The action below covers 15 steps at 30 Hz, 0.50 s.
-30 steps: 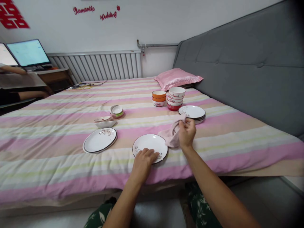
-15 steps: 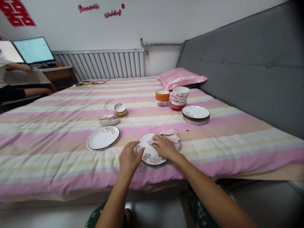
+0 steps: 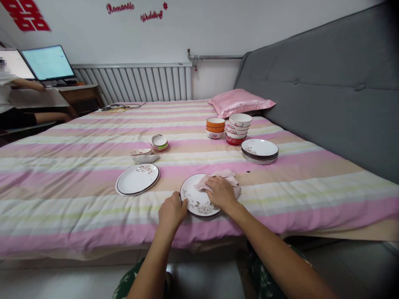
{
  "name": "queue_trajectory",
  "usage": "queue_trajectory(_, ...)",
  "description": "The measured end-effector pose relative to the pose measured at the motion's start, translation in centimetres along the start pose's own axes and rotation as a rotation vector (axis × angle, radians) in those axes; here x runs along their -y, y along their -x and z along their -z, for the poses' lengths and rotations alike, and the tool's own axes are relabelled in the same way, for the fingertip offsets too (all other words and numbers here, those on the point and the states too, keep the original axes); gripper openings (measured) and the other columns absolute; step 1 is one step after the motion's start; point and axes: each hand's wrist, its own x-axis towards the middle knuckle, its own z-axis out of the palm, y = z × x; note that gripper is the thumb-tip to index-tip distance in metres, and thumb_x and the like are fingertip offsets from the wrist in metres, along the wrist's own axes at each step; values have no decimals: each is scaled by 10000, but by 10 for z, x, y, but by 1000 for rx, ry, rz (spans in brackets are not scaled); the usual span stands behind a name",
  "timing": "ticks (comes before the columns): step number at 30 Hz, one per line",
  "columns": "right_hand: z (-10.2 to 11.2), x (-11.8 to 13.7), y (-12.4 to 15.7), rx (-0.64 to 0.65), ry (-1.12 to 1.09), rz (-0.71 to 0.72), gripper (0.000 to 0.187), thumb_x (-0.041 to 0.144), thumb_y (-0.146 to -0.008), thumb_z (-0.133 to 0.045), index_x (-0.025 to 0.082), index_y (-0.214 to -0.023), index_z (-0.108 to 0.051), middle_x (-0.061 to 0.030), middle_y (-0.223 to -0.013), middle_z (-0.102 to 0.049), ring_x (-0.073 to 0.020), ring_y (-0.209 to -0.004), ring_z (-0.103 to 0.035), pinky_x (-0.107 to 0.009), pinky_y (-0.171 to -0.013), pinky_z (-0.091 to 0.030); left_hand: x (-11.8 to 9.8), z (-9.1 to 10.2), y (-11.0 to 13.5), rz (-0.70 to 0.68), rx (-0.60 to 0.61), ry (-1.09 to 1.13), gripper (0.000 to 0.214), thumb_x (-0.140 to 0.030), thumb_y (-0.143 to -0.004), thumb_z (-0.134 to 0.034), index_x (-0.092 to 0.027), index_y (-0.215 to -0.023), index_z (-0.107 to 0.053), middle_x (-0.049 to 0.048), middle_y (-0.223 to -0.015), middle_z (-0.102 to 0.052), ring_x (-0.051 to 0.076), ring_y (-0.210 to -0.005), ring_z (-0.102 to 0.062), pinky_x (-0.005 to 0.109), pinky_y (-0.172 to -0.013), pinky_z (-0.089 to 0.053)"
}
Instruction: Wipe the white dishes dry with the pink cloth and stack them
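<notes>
A white plate [image 3: 196, 198] with a dark rim and a brown flower pattern lies on the bed in front of me. My left hand [image 3: 172, 211] grips its left edge, thumb on the rim and fingers curled at the side. On the plate's right part my right hand [image 3: 222, 193] presses a pale pink cloth [image 3: 229, 176], which spreads past the far right rim. To the left rest two stacked oval plates [image 3: 137, 180]. Beyond them are white dishes [image 3: 145, 157] and a small pile of little bowls [image 3: 159, 142].
A stack of plates [image 3: 260, 148] stands at the right, near stacked white and red bowls [image 3: 238, 129] and orange bowls [image 3: 215, 124]. Behind is a pink pillow [image 3: 240, 102] by the grey headboard [image 3: 327, 87]. Cables [image 3: 121, 107] lie at the far left, where a person sits near monitors [image 3: 48, 62].
My left hand has closed from a spread pose onto the plate's left edge. The right hand stays on the cloth, with little shift. The view has turned slightly left.
</notes>
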Motion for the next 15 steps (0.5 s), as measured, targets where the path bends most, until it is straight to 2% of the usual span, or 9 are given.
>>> queue_trajectory(4,0,-2,0,89,25,-71,289,133,-812,-419,135,-985,-651,-137,-994,-654,-221,-993,-565,-308,-851,-404,-3,0,0,26,24,-40,361,-378,-820,-390,-167,-1076,-533,150,-963,-670,291,-940,-615,341,-715,-426)
queue_trajectory(10,-9,-1,-7,86,-30,-4,320,123,-850,-374,153,-1039,-631,-122,-1080,-635,-188,-1078,-537,-275,-912,-376,-6,0,1,23,33,-70,313,-357,-831,-380,-159,-1023,-528,145,-962,-665,272,-929,-616,321,-705,-422)
queue_trajectory(15,-12,5,-11,109,-73,75,339,161,-869,-370,177,-1132,-583,-104,-1221,-573,-203,-1157,-498,-309,-931,-388,-6,-1,1,15,28,-77,294,-351,-837,-380,-157,-1000,-530,145,-956,-666,263,-929,-618,311,-707,-417)
